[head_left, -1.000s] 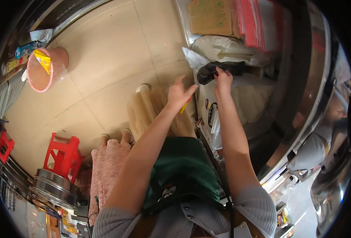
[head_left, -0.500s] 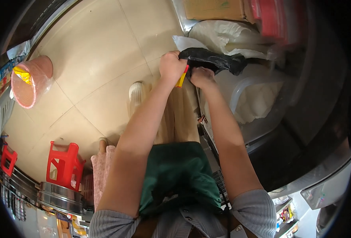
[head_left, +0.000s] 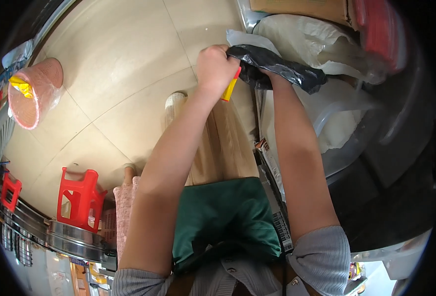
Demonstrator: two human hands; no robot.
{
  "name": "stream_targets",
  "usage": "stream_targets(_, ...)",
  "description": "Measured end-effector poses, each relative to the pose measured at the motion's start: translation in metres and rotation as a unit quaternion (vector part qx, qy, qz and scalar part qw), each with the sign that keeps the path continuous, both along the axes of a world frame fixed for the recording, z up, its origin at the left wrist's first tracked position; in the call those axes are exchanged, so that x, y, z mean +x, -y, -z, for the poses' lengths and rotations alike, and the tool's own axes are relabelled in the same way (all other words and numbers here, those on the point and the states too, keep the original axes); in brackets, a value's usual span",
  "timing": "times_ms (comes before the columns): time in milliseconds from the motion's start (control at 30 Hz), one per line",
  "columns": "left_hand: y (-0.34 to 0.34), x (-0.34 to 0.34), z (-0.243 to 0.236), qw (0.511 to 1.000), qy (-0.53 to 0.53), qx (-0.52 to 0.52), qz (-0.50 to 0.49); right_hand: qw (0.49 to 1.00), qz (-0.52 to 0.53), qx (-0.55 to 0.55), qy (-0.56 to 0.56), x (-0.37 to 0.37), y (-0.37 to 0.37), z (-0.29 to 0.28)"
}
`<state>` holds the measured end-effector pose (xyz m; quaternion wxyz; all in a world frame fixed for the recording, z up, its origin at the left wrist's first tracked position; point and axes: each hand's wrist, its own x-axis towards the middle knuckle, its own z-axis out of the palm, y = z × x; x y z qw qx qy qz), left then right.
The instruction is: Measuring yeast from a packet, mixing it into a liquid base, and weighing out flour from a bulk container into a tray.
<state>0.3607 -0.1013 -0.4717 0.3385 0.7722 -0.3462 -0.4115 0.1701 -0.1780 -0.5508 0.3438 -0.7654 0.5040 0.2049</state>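
- Gripping the black bag (head_left: pixel 277 63) by its edge, the left hand (head_left: pixel 215 68) keeps its fingers curled tight.
- The right hand has slipped inside, likely spreading it; fingers hidden, grip untellable.

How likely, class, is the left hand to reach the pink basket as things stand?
Probably not: the left hand is closed on the black bag, and the pink basket stands off to the left across the tiled floor, apparently too far without stepping.
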Motion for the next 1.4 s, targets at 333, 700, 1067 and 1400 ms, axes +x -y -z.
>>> stream_targets(333, 0.011, 0.01, 0.001, 0.996, -0.044, 0.066, 0.032, 0.997, 0.048, 0.013, -0.066, 0.062, 0.007, -0.022)
stream_targets(700, 0.009, -0.007, 0.01, 0.994, -0.091, 0.054, -0.006, 0.96, -0.024, -0.278, -0.003, 0.01, -0.038, -0.089)
stream_targets(1067, 0.019, -0.1, 0.052, 0.889, -0.386, 0.206, 0.134, 0.958, 0.22, -0.173, 0.054, 0.012, -0.085, -0.225)
stream_targets(1400, 0.026, -0.14, 0.053, 0.914, -0.33, 0.054, 0.231, 0.914, 0.262, -0.219, 0.217, 0.006, -0.115, -0.264)
